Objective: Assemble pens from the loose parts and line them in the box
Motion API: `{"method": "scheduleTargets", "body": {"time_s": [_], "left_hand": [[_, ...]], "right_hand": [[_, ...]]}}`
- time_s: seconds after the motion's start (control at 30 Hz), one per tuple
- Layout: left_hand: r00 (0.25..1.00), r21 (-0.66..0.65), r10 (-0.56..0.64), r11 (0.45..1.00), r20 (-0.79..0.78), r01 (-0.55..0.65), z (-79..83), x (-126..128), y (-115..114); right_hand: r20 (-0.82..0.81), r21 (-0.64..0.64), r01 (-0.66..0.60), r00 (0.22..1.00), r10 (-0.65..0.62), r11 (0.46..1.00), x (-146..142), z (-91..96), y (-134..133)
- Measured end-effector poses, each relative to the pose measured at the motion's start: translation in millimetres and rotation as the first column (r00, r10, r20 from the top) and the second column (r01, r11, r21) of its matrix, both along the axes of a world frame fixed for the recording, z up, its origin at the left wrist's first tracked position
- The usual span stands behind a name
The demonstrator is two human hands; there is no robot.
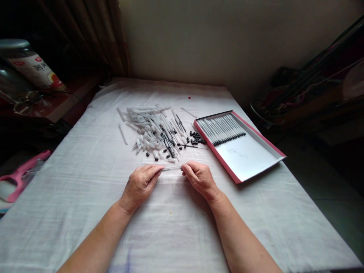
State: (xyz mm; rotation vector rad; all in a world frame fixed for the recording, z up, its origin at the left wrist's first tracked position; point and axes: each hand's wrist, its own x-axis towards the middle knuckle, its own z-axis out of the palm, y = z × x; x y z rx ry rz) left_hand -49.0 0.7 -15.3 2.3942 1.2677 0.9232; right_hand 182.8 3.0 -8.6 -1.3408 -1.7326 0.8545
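Observation:
Between my two hands lies a slim, clear pen barrel (171, 168), held level just above the cloth. My left hand (143, 184) pinches its left end, and my right hand (199, 177) closes round the right end. The fingers hide both tips, so I cannot see what is fitted there. Just beyond my hands is a loose heap of pen parts: clear barrels (138, 113), dark ink refills (167, 136), clear caps (148, 142) and small black plugs (196, 138). To the right, a shallow red-edged box lid (241, 167) holds a row of pens (222, 128) with black ends.
A white cloth (85, 212) covers the table. At the left stand a labelled jar (34, 64) and glasses (27, 102) on a wooden surface, with a pink-handled thing (25, 172) lower down. A tiny red piece (189, 98) lies near the far edge.

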Motion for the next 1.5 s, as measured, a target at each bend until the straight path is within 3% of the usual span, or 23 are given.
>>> {"method": "scheduleTargets", "body": {"time_s": [0.17,0.37,0.53,0.7,0.87,1.5], "left_hand": [[1.000,0.004,0.007,1.000,0.011,-0.007,-1.2,0.1,0.4],[1.000,0.002,0.007,1.000,0.020,-0.007,-1.2,-0.4,0.2],[1.000,0.006,0.009,1.000,0.015,-0.009,-0.7,-0.8,0.2],[1.000,0.005,0.000,1.000,0.012,0.000,0.2,-1.4,-0.1],[1.000,-0.007,0.007,1.000,0.011,-0.007,-0.1,-1.2,0.0],[0.999,-0.019,0.021,1.000,0.046,-0.021,0.2,0.1,-0.3]], "right_hand": [[-0.097,-0.020,-0.021,0.995,0.019,1.000,2.4,0.1,0.3],[-0.017,0.005,-0.037,0.999,0.037,0.999,3.0,0.7,0.9],[-0.176,-0.076,-0.055,0.984,0.041,0.996,4.4,-5.8,0.9],[-0.102,-0.062,-0.064,0.993,0.058,0.996,4.2,-5.0,1.1],[-0.171,-0.082,-0.060,0.984,0.045,0.995,4.4,-4.4,0.8],[-0.177,-0.045,-0.068,0.983,0.059,0.997,3.7,-6.2,1.6]]}}
